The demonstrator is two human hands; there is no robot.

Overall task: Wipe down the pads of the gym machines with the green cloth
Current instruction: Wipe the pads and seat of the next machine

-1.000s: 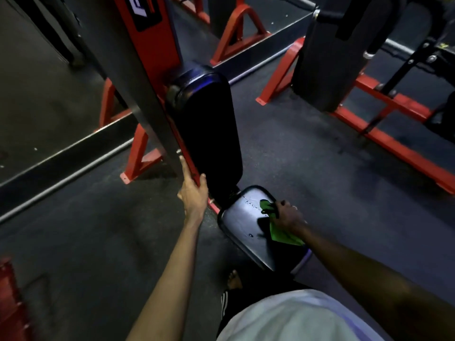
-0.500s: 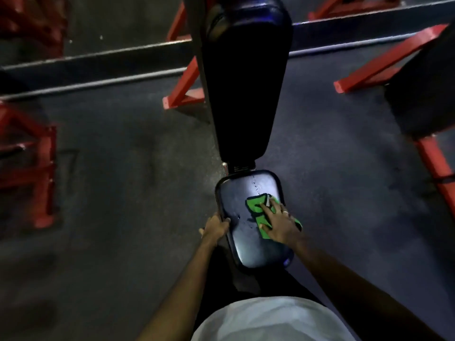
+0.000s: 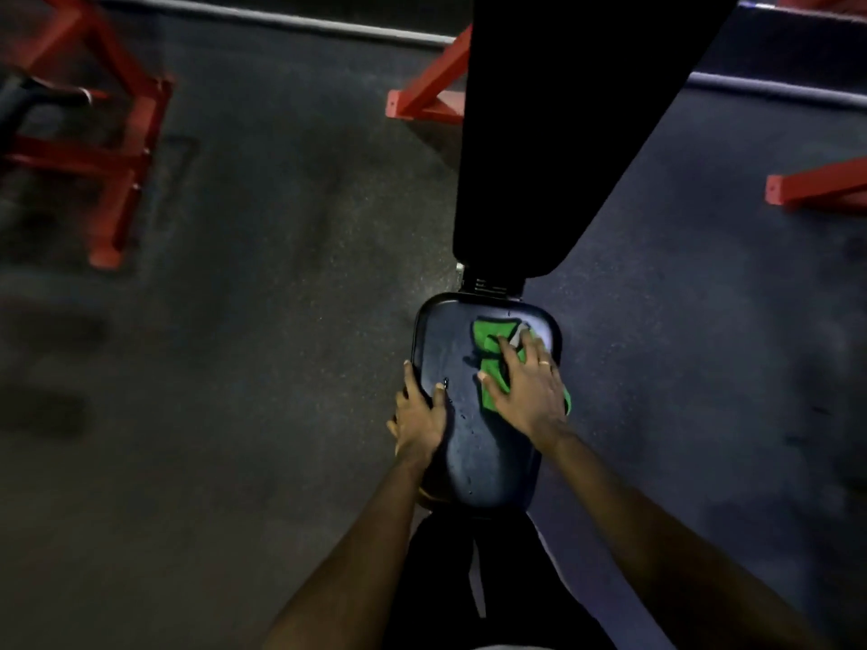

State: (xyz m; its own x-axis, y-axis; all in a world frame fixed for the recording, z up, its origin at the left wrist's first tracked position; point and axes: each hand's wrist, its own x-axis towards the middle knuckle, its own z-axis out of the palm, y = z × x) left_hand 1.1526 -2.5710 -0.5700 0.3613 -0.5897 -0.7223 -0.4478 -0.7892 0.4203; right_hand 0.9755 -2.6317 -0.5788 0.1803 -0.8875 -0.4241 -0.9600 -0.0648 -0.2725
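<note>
Clasping the left edge of the seat pad with the curled left grip, pushing the green cloth under the flat, spread right grip farther up to its upper right corner, probably nearing the backrest pad above.

place: gym | signs: padded seat – red machine frames – rubber floor

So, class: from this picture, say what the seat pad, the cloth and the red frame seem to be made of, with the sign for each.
The seat pad: probably vinyl or leatherette over padding; black, smooth, glossy, with droplets beading on it.
The cloth: soft fabric, perhaps microfibre; bright green, matt, creased.
The red frame: looks like painted steel tubing; square, straight edges.
</note>
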